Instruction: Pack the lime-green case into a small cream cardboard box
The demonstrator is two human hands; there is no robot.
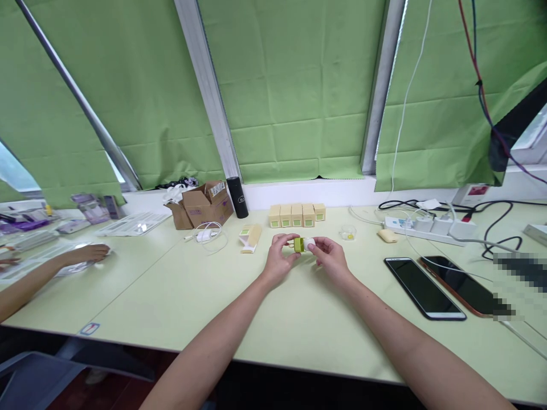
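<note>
Green-and-white item (299, 245) gripped from two sides

Fingers of the left hand (278, 259) grip its green part; fingers of the right hand (334, 259) pinch its white end. It is over the surface (294, 324), in front of five small boxes (297, 215). One opened box (253, 235) lies left, two phones (423, 287) right. One black bottle (237, 197) stands beside one carton (207, 209).

You Pinched on Both Sides at Once

Your bare left forearm (217, 339) slanted up and inward from the lower part of the view, and your right forearm (401, 341) mirrored it. Your left hand (280, 257) and right hand (334, 257) faced each other, near but apart. On the left, your thumb lay below your bent fingers; on the right, your thumb pointed inward, your fingers curled behind it. Both grips were closed.
</note>
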